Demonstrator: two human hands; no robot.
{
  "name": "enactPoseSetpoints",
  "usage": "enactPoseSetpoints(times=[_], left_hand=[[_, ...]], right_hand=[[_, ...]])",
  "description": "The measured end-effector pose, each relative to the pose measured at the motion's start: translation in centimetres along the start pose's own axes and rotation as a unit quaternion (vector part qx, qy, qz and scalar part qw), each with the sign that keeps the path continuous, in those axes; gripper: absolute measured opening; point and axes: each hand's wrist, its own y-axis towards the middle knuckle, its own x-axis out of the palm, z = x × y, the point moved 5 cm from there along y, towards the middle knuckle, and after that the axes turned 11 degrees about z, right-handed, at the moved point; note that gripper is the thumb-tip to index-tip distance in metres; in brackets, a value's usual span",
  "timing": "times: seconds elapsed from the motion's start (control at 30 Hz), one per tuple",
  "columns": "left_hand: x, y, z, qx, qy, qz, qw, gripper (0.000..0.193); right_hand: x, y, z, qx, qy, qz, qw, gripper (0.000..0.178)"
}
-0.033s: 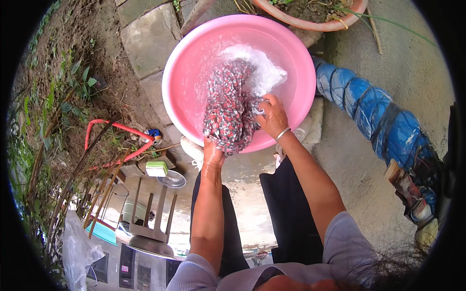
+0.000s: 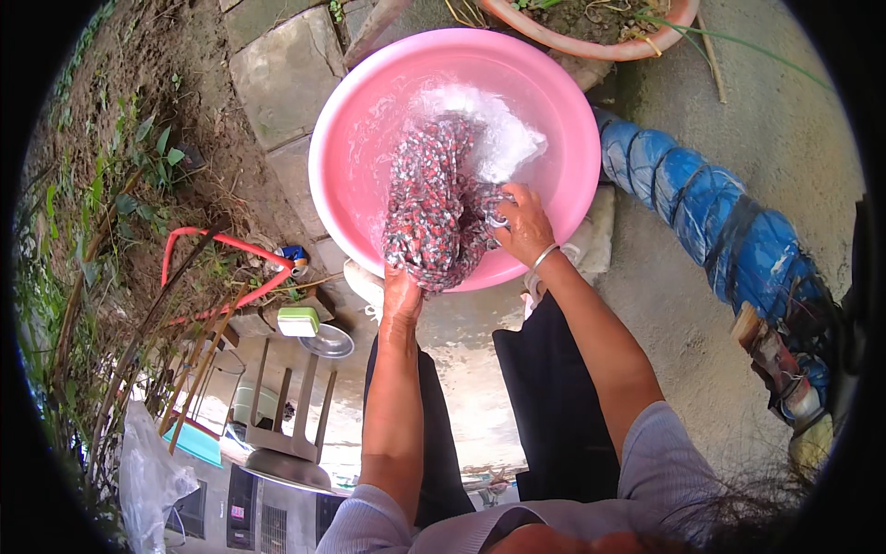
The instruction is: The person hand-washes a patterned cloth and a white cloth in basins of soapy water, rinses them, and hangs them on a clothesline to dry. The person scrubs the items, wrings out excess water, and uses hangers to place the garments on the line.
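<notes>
A big pink basin [image 2: 346,129] holds soapy water and foam. A wet patterned cloth [image 2: 429,198], red, white and dark, lies bunched across the basin's near side. My left hand [image 2: 401,294] grips the cloth's lower end at the basin's near rim. My right hand [image 2: 524,222], with a bangle on the wrist, clutches the cloth's right side beside the foam. Both of my forearms come up from the lower edge over my dark trousers.
A blue ribbed hose [image 2: 711,212] lies on the concrete at right. A terracotta planter [image 2: 591,42] stands behind the basin. At left are a red hose [image 2: 217,242], a green soap bar [image 2: 297,320], a metal dish [image 2: 328,342] and a stool [image 2: 286,443].
</notes>
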Motion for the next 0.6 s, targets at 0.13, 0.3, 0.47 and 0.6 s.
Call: enactPoseSetpoints(times=[0.13,0.3,0.47,0.6], left_hand=[[-0.2,-0.3,3.7,0.289,0.458,-0.071,0.837,0.035],[4.0,-0.9,8.6,0.417,0.62,0.087,0.659,0.049],[9.9,8.2,5.3,0.238,0.254,-0.017,0.937,0.055],[11.9,13.2,0.8,-0.014,0.068,-0.003,0.998,0.066]], right_hand=[[-1.1,-0.2,4.4,0.087,-0.014,-0.109,0.99,0.038],[1.9,6.5,10.0,0.196,-0.047,0.116,0.973,0.08],[8.1,9.9,10.3,0.411,0.154,0.105,0.893,0.056],[5.5,7.9,2.7,0.331,0.592,0.083,0.73,0.035]])
